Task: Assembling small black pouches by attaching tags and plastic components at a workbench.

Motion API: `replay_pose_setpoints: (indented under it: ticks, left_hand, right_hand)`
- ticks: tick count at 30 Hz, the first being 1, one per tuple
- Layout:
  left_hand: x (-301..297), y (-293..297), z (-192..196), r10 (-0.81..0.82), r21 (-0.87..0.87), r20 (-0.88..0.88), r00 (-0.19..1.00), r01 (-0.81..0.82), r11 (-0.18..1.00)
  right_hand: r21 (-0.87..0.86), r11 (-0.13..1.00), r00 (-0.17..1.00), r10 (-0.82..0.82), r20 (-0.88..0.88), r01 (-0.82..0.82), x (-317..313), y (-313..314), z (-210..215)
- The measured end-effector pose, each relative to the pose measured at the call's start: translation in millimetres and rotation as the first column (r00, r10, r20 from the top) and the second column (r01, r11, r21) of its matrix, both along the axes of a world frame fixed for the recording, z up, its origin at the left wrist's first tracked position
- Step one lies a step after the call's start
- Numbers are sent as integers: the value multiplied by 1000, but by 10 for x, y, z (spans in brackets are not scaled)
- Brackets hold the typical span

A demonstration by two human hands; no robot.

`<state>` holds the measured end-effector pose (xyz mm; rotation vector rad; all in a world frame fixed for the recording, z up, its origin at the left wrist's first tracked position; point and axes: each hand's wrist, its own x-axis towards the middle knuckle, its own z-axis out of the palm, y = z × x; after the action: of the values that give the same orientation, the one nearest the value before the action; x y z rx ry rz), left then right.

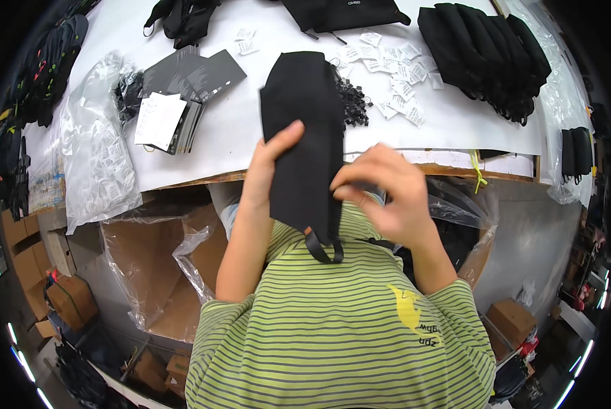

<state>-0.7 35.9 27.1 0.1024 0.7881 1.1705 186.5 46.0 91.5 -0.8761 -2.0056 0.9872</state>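
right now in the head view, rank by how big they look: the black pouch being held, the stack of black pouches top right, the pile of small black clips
1. Held black pouch, gripped by both hands; it is nearest the camera, which inflates it.
2. Stack of black pouches, looking close to the held one, so this order is unsure.
3. Pile of small black clips, clearly smallest.

Bright, even overhead light on the white table (237,129); fisheye bends edges, corners black, right hand (387,194) slightly motion-blurred.
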Motion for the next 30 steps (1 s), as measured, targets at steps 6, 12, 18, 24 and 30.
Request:
replay_pose_setpoints:
  ticks: [6, 12, 18, 24, 30]
  left_hand:
    - [-131, 48, 12, 137, 122, 102, 985, -149, 981]
    - [-17, -48, 213, 15, 157, -223, 975, 20, 987]
    - [5, -68, 165, -138, 150, -236, 962, 176, 973]
    - [-146, 53, -9, -31, 90, 125, 992, 20, 996]
    - [-146, 40, -19, 61, 76, 180, 982, -76, 994]
  right_hand:
    - [-36, 991, 992, 128, 12, -127, -47, -148, -34]
    - [145, 958, 968, -245, -48, 249, -106, 108, 108]
    - [172, 926, 942, -325, -85, 335, -44, 288, 128]
    - [-85, 992, 995, 96, -11, -97, -162, -112, 29]
    - [-195, 964, 982, 187, 21, -180, -146, -160, 48]
